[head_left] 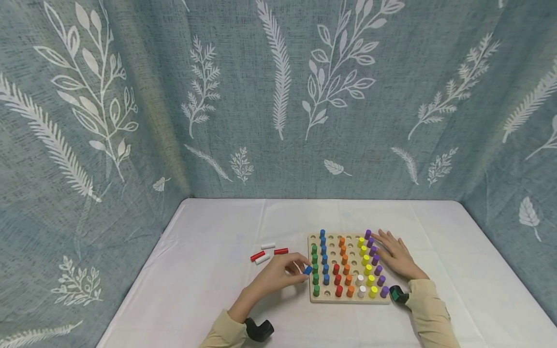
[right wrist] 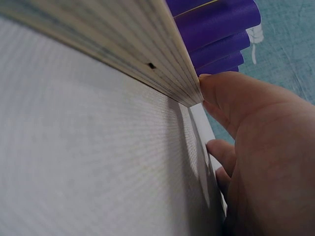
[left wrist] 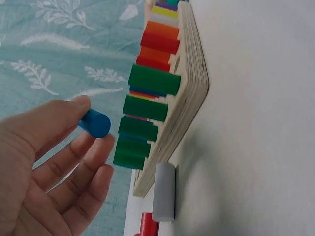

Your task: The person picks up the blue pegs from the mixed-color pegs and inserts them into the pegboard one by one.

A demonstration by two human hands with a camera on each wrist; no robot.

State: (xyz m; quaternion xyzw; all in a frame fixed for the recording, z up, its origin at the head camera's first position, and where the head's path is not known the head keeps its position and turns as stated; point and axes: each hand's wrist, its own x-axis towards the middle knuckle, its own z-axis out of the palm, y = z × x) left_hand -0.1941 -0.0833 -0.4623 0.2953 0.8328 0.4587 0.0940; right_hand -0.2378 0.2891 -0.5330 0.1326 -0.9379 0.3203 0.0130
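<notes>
Between thumb and fingers, my left hand (head_left: 280, 271) pinches a blue peg (left wrist: 98, 124) at the left edge of the wooden pegboard (head_left: 352, 299). Green pegs (head_left: 315, 279) stand in the leftmost column, right by that hand. Beside them is a column of upright blue pegs (head_left: 324, 260), with a bare hole at its front end. My right hand (head_left: 398, 256) rests along the board's right side with its fingers stretched out. Its thumb touches the board's edge near the purple pegs (right wrist: 219, 24).
Two red pegs (head_left: 257, 256) and two white pegs (head_left: 268, 245) lie loose on the white table (head_left: 217, 232), left of the board. Red, orange, white and yellow pegs stand in other columns. A patterned curtain (head_left: 243, 96) surrounds the table's back and sides.
</notes>
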